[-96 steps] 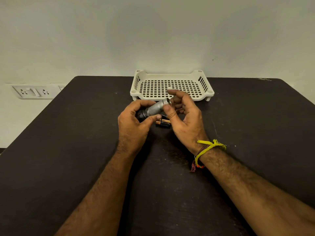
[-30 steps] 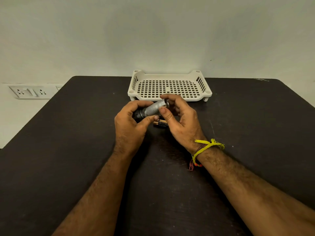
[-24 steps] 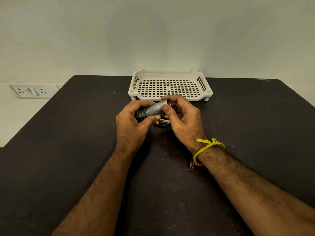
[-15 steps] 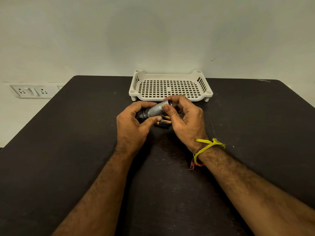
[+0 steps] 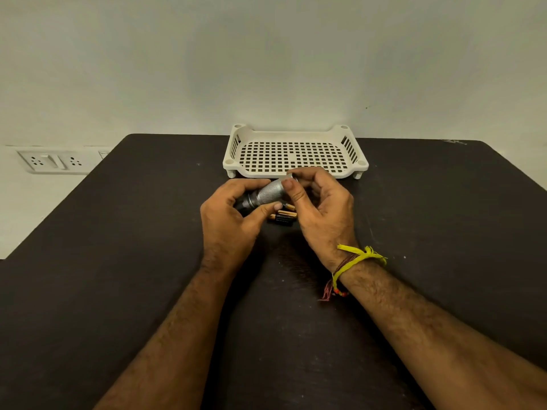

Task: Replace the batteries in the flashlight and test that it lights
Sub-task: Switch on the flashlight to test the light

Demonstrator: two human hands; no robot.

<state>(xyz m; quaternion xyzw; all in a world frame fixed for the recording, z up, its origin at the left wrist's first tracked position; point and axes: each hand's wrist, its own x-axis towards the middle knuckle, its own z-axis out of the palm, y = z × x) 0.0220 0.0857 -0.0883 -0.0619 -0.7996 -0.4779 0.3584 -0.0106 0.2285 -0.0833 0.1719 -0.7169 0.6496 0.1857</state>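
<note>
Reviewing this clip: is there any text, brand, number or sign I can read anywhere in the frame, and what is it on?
Nothing is legible.
Batteries: a pale mark on the black label, too blurred to read.
Flashlight: knurled metal, no visible print.
Tray: no lettering seen.
Wall socket plate: no readable markings.

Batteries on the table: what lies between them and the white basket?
The flashlight, held in both hands above the batteries, crosses that stretch before the basket; head view.

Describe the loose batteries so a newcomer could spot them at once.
On the dark table, in front of the white perforated tray, both hands hold a silver flashlight. The batteries lie just beneath it between the hands: small black-and-copper cylinders.
</note>
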